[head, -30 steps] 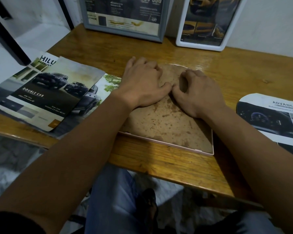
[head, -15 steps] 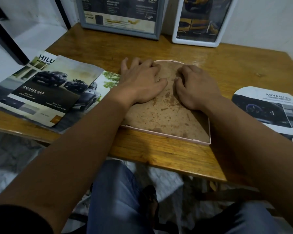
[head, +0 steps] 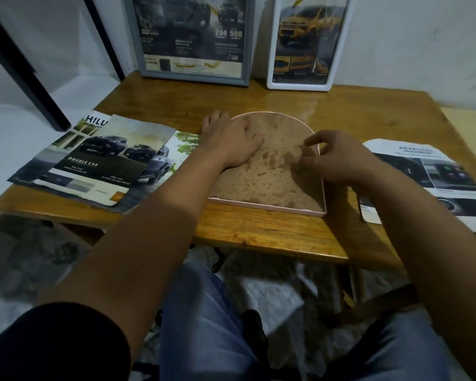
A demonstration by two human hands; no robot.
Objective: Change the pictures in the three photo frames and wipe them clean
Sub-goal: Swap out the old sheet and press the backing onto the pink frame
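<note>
left hand [head: 232, 141] lying flat, fingers straight, on arched pink frame [head: 272, 171] lying face-down at table [head: 259, 232] centre | right hand [head: 338, 160] hovering at frame's 3 o'clock edge, fingers loosely curled, gripping nothing | brochures [head: 94, 163] at 9 o'clock showing "HILU", "DOUBLE CAB" | sheet [head: 429, 180] at 3 o'clock reading "ADVANCE" | grey frame [head: 194, 37] at 12 o'clock showing "204", "500"

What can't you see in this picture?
- Front of the pink frame, head view: it lies face down.
- Small print in the grey frame: blurred.
- Right brochure: cut off by the picture's edge.
- Left hand fingertips: hidden past the frame's edge.
</note>
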